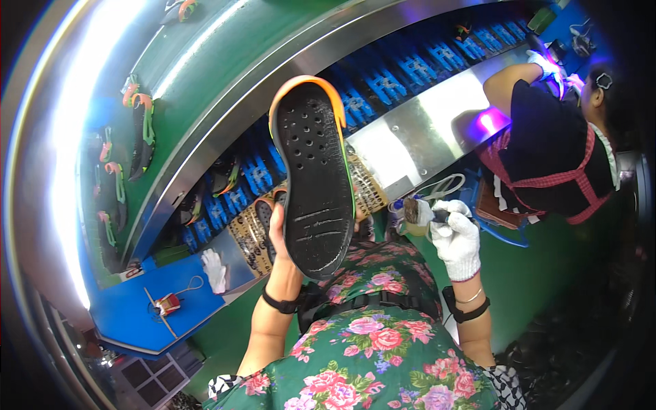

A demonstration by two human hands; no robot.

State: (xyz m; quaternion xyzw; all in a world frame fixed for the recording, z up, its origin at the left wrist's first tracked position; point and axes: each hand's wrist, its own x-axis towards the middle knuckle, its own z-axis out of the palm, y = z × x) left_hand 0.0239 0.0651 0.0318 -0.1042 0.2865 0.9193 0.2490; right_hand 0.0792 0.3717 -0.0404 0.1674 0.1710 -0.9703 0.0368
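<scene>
My bare left hand [279,239] holds up a black shoe sole [314,178] by its lower left edge. Its upper end has a row of holes and an orange and green rim, and grooves cross its lower part. Most of my left fingers are hidden behind it. In a white knitted glove, my right hand [454,239] is closed round the dark handle of a brush [418,212], apart from the sole to its right. The brush's brownish head points left, over what looks like a small pale container. Below the sole's left side, a taped carton [251,240] has more dark shoe parts at it.
A green conveyor [225,41] carries several black and orange shoe parts at the left. Blue racks [389,85] line the metal ledge. On the blue table [130,304] lie a white glove [214,270] and a red corded object [166,305]. A co-worker [547,150] works at the right.
</scene>
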